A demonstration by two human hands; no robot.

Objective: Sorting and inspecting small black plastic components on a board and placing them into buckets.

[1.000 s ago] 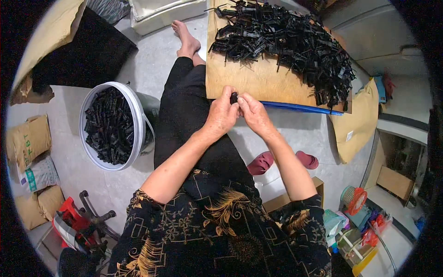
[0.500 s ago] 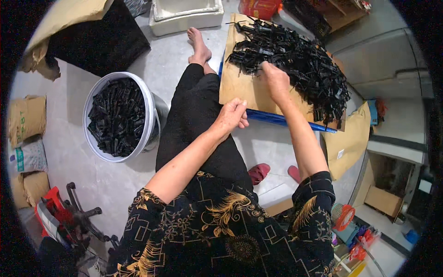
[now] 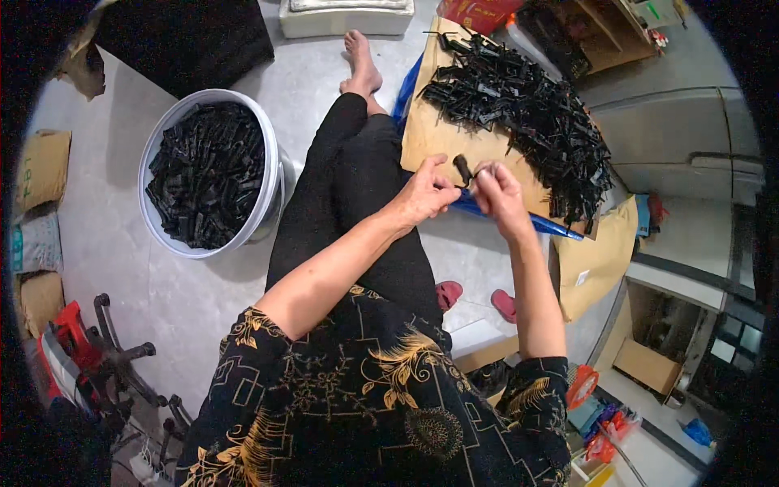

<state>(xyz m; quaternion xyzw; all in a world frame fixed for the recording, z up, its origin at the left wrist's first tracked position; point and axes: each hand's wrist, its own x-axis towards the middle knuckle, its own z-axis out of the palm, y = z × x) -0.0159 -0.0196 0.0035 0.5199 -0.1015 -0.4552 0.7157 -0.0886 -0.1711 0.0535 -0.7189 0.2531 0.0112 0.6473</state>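
My right hand point(image 3: 500, 197) is closed in a pinch on a small black plastic part point(image 3: 462, 169), which sticks out to the left of its fingertips over the near edge of the table. Just left of it, my left hand point(image 3: 423, 195) has its thumb and forefinger apart, close to the part; whether they touch it I cannot make out. Beyond both hands, a heap of similar black plastic parts point(image 3: 519, 105) covers much of a brown cardboard sheet point(image 3: 418, 134). To the left stands a white bucket point(image 3: 264, 122) filled with black parts point(image 3: 207, 174).
Blue edging point(image 3: 560, 227) shows under the cardboard's near side. My outstretched leg point(image 3: 333, 170) lies between bucket and table. A white foam box point(image 3: 349, 20) stands at the back, a large black panel point(image 3: 187, 40) at back left. Pink slippers point(image 3: 503, 305) lie on the floor.
My right hand has drawn back from the heap toward my left hand, with a black plastic part now showing in its fingers. My left hand's thumb and forefinger have parted.
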